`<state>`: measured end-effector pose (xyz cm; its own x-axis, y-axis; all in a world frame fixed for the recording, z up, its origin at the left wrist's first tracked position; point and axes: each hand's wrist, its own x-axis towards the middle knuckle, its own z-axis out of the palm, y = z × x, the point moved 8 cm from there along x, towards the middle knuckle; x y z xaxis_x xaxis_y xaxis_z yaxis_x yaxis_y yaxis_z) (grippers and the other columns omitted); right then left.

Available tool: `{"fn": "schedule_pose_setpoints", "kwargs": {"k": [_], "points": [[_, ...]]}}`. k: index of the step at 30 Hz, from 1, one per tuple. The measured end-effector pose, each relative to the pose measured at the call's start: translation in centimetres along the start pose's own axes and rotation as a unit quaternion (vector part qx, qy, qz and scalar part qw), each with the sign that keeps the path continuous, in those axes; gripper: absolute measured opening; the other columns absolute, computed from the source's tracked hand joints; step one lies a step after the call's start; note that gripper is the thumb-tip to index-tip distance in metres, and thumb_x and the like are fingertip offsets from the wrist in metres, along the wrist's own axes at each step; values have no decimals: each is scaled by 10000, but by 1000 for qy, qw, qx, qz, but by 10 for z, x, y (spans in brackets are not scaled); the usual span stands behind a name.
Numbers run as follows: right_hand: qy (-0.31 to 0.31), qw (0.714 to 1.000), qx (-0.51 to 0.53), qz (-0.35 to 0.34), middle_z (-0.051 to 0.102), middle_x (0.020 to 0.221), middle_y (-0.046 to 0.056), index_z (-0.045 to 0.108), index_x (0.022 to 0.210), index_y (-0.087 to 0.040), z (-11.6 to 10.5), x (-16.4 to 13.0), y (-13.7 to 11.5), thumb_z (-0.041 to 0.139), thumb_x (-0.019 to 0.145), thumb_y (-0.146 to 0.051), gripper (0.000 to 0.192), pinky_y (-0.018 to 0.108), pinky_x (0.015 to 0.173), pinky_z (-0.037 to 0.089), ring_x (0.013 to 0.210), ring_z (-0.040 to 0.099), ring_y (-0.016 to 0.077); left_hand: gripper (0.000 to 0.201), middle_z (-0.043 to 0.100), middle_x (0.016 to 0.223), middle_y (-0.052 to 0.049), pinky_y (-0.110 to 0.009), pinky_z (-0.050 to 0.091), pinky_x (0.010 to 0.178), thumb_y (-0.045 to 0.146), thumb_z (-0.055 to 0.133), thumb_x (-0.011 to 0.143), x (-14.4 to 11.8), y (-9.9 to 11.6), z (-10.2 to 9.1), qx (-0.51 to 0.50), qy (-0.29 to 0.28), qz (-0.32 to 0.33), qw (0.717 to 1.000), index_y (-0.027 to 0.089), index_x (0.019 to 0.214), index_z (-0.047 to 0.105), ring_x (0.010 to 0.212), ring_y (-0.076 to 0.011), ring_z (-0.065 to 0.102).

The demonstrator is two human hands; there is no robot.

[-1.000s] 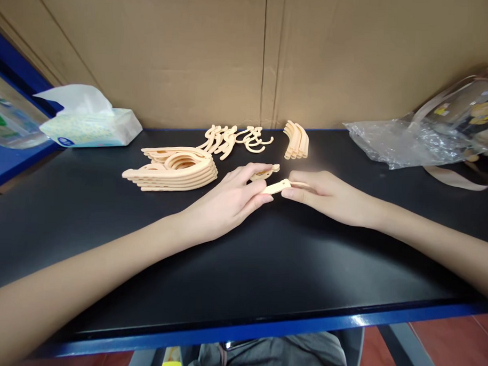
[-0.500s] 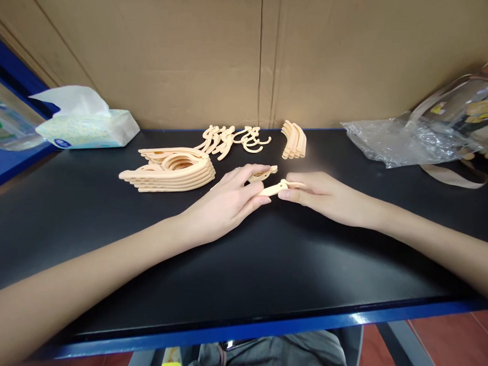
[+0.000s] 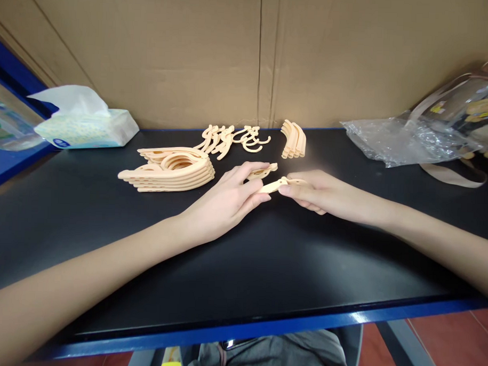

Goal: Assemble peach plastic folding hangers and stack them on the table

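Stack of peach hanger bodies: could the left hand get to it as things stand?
Probably yes. The stack of hanger bodies lies just beside the left hand with bare table between them, though its fingers hold a small peach piece together with the right hand.

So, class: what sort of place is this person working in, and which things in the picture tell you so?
Probably a small hand-assembly or packing station. A black table stands walled by plain cardboard; sorted batches of peach plastic parts lie on it; both hands, left hand and right hand, hold a small plastic piece.

Smooth peach plastic hanger parts [image 3: 170, 170], matt black tabletop [image 3: 265, 258], crinkled glossy plastic bag [image 3: 405, 140], probably cardboard backing [image 3: 192, 53]
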<state>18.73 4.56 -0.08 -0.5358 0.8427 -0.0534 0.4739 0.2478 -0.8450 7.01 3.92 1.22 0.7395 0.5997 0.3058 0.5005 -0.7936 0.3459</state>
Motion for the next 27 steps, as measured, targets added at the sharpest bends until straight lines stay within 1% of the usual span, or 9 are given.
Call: {"fn": "schedule_pose_setpoints", "kwargs": {"k": [5,10,12,14,17,21,27], "points": [[-9,1000,0,-7,361,564,-77,391,650,-189,0,0,0,451,914,-498,410,228,491,280,475,329,55,265,396,1398,-89,-400,352,1079,312,357,979,-1,1,0,2,1,2,1000,162,879,552,1272,-238,410],[-37,999,-28,-13,356,576,-70,372,638,-193,4,-1,-4,414,924,-507,427,236,509,291,495,338,64,281,389,1412,-88,-408,360,1072,312,367,974,-1,2,0,4,-5,10,1000,161,845,566,1270,-246,413],[-26,998,-58,-27,365,603,-61,381,645,-193,3,-3,-7,396,929,-509,425,241,539,307,532,355,75,287,388,1415,-87,-413,361,1073,313,366,973,-1,2,0,2,-6,10,1000,161,854,579,1268,-248,417],[-2,994,-103,-31,387,635,-49,397,665,-194,1,-4,-8,378,935,-509,415,249,569,315,576,374,89,287,391,1415,-86,-417,361,1075,319,365,971,0,2,1,0,-8,12,1000,164,891,592,1267,-249,419],[20,985,-166,-33,427,658,-38,409,698,-200,-1,-7,-8,352,950,-491,389,260,579,309,603,400,105,291,392,1416,-86,-417,357,1080,323,358,973,0,2,0,0,-10,14,1000,168,919,598,1271,-244,416],[24,971,-232,-49,404,612,-45,372,699,-210,0,-7,-9,333,964,-466,370,262,540,279,550,391,108,298,386,1421,-89,-428,356,1079,322,351,977,0,2,0,0,-12,15,1000,172,912,599,1270,-237,417],[15,960,-272,-62,373,592,-51,339,701,-215,0,-6,-10,313,972,-459,365,259,514,253,514,367,104,284,376,1432,-86,-410,345,1089,325,360,976,-1,1,2,1,-19,13,1000,170,961,598,1285,-234,400]]}}
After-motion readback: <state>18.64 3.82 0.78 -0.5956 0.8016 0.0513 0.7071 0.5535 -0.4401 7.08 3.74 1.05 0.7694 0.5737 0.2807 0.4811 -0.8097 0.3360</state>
